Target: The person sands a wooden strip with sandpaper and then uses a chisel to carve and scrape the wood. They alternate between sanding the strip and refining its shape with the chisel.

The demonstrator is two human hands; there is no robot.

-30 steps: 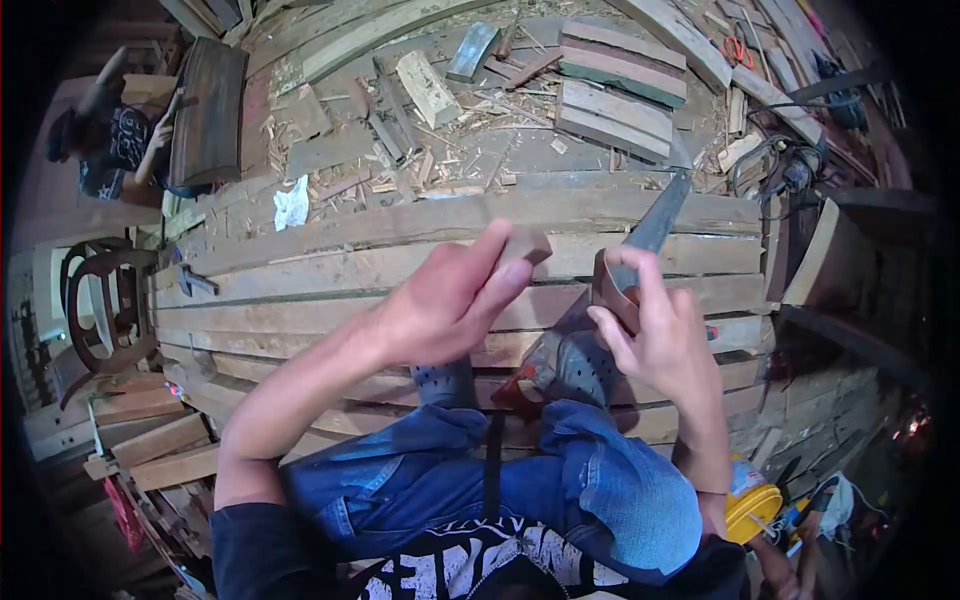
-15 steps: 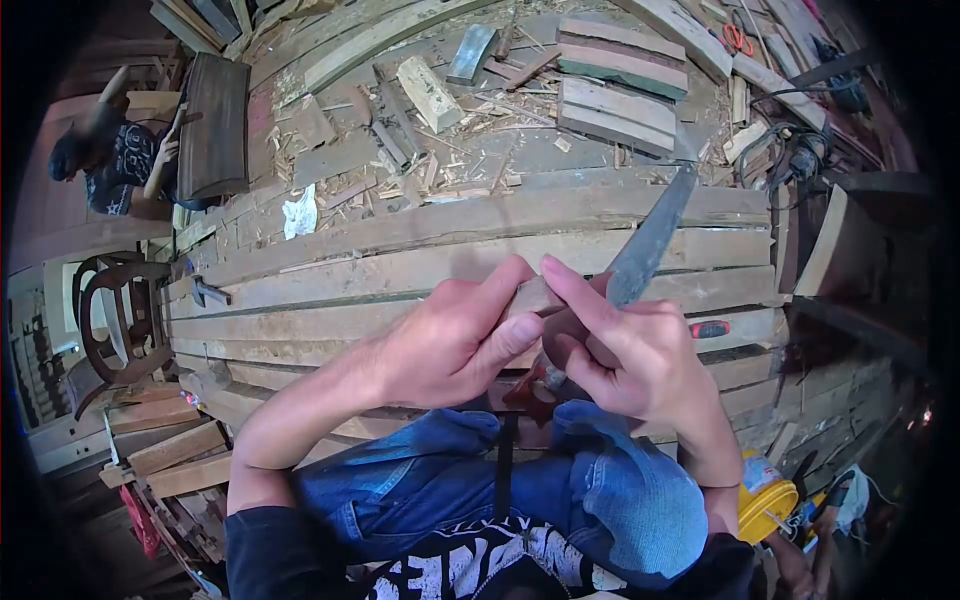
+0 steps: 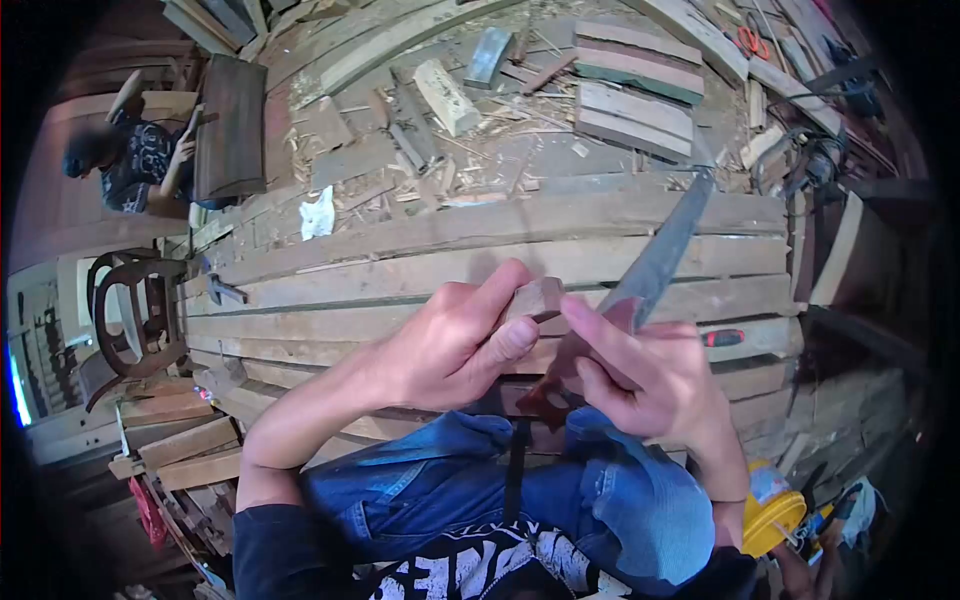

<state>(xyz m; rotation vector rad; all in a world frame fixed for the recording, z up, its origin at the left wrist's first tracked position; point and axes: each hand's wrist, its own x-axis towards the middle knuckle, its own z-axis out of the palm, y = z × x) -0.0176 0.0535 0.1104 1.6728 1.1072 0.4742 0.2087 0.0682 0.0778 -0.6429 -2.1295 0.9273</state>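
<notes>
My left hand (image 3: 460, 335) pinches a small wooden block (image 3: 538, 300) between thumb and fingers, over the planks. Just right of the block is my right hand (image 3: 650, 375), its index finger stretched toward the block's edge and its thumb apart; nothing shows between them. Its other fingers are curled and partly hidden. A handsaw (image 3: 662, 250) slants from the upper right down behind my right hand, with its reddish-brown handle (image 3: 548, 400) low between my hands and close to my lap.
Long planks (image 3: 420, 285) run across the work surface, with a red-and-black handled tool (image 3: 722, 338) and a clamp (image 3: 225, 290) on them. Wood pieces (image 3: 445, 97) and shavings lie beyond. Another person (image 3: 140, 160) is at the upper left. A yellow bucket (image 3: 775, 520) stands lower right.
My right index finger has drawn back slightly from the block, and the right hand has shifted right and down. The view has shifted a little, moving the surroundings right.
</notes>
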